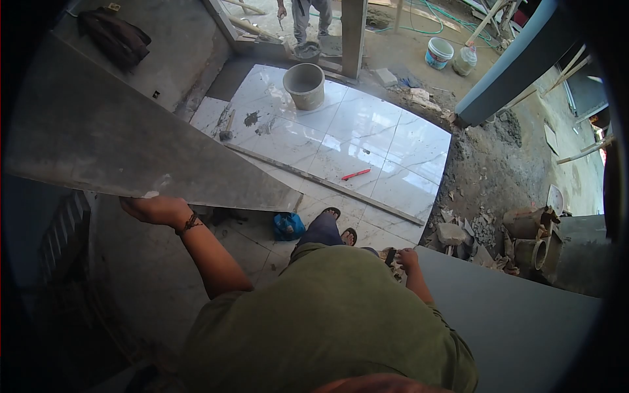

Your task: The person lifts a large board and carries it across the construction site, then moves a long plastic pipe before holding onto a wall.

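Observation:
My left hand (157, 213) is at the near edge of a broad grey slab (151, 150), its fingers curled against the rim and partly hidden. A dark band circles that wrist. Lower right, my right hand (407, 259) is closed beside a small dark and beige object (391, 256); what it holds is too small to make out. That hand is close to the edge of a smooth grey panel (498, 295). A blue plastic bag (288, 226) lies on the floor near my sandalled feet (348, 236).
Glossy white tiles (354, 124) carry a grey bucket (304, 86), a mallet (227, 133), a red tool (356, 175) and a long straight bar (327, 185). A person (308, 19) stands beyond the doorway. Rubble (481, 229) and a blue-grey column (508, 62) are at right.

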Demonstrator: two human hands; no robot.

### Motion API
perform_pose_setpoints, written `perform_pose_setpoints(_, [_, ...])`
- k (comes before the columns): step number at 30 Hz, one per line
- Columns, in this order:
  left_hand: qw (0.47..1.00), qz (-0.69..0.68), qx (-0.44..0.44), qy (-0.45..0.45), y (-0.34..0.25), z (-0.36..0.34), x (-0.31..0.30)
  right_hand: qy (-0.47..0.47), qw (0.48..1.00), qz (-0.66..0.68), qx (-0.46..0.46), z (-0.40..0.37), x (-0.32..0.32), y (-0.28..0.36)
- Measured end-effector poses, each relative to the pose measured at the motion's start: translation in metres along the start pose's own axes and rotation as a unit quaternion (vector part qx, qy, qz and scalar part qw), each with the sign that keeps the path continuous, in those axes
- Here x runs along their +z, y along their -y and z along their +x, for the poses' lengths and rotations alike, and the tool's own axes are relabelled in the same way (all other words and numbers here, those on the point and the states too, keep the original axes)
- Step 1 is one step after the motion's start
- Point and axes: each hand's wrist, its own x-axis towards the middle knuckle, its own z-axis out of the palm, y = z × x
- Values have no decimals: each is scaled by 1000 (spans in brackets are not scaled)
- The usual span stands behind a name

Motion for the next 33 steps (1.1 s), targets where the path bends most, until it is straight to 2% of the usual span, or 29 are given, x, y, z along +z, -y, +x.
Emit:
perform_pose_setpoints(5, [998, 45, 46, 15, 3, 1, -1, -18, 1000, -23, 2, -7, 1, 4])
perform_pose_setpoints(15, [999, 26, 33, 7, 5, 0, -1, -2, 1000, -9, 11, -33, 6, 23])
perform_pose_setpoints(17, [999, 43, 33, 3, 3, -1, 0, 5, 1000, -14, 9, -24, 4, 17])
perform_pose_setpoints(23, [1000, -29, -2, -9, -1, -3, 3, 5, 1000, -26, 6, -12, 3, 9])
perform_pose_setpoints(29, [1000, 11, 20, -18, 3, -1, 2, 1, 1000, -14, -6, -4, 3, 7])
perform_pose_setpoints(33, [1000, -20, -4, -16, 1, -2, 4, 0, 999, -47, -11, -2, 0, 8])
